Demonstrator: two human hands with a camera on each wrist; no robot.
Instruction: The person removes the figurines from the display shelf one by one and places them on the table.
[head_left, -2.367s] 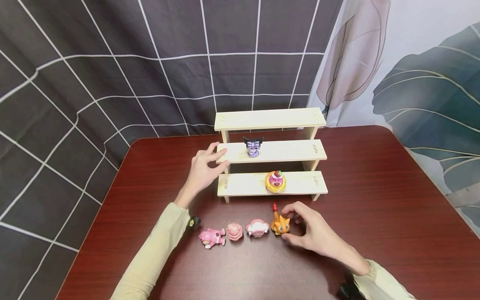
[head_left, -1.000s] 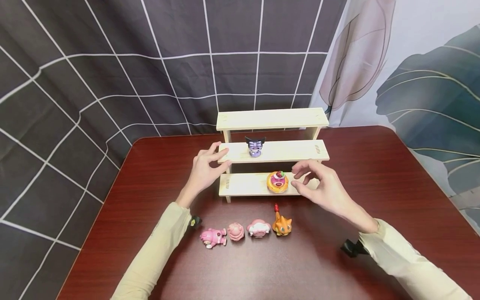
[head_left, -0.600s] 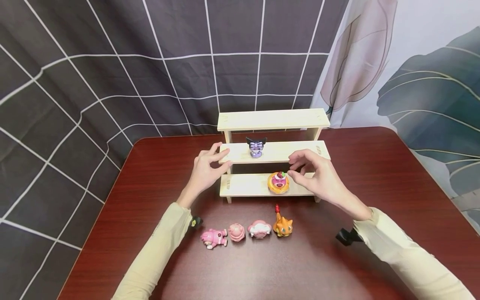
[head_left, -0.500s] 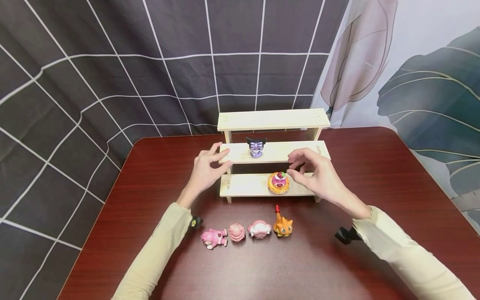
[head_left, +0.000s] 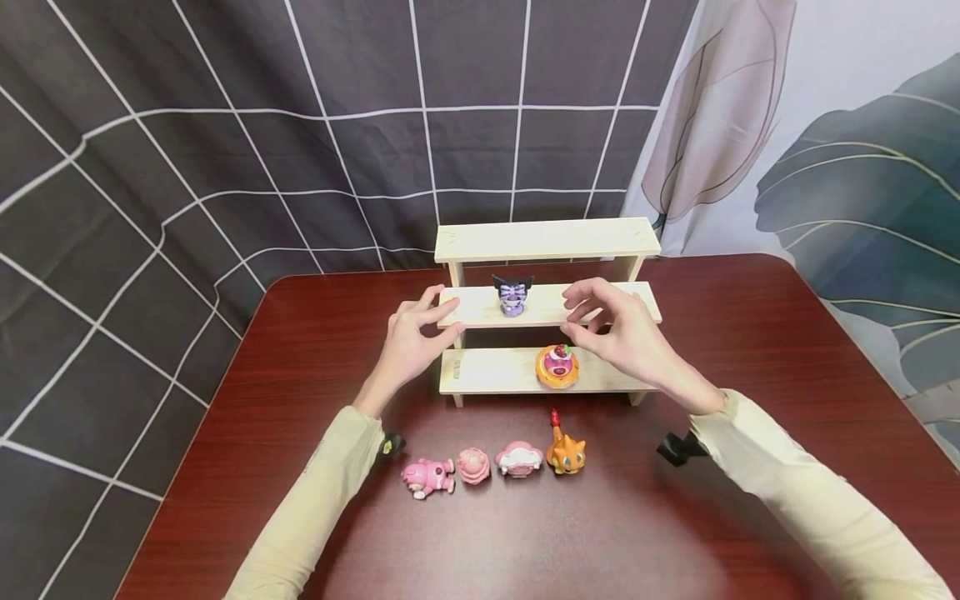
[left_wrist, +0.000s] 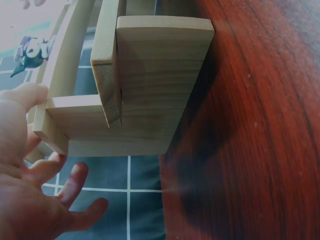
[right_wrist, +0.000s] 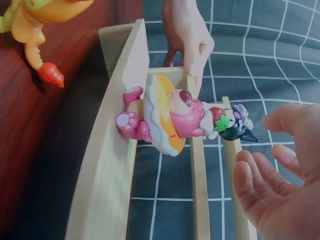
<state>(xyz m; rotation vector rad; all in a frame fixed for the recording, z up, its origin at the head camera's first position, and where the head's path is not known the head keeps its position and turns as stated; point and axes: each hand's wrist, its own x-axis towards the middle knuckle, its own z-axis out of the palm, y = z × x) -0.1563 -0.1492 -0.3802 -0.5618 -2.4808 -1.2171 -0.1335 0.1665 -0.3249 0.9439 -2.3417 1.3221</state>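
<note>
My L hand (head_left: pixel 408 337) pinches L end of mid shelf (head_left: pixel 472 311); R hand (head_left: pixel 618 329) spread, nothing held. Best not brush near donut fig (head_left: pixel 557 367) w/ it.

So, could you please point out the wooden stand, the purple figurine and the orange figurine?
Wooden stand (head_left: pixel 546 307), head view: middle board's surface.
Purple figurine (head_left: pixel 513 298), head view: its middle.
Orange figurine (head_left: pixel 567 455), head view: its head.

Purple figurine (right_wrist: pixel 234 131), partly hidden behind the strawberry-topped figurine (right_wrist: pixel 186 121) in the right wrist view
</note>
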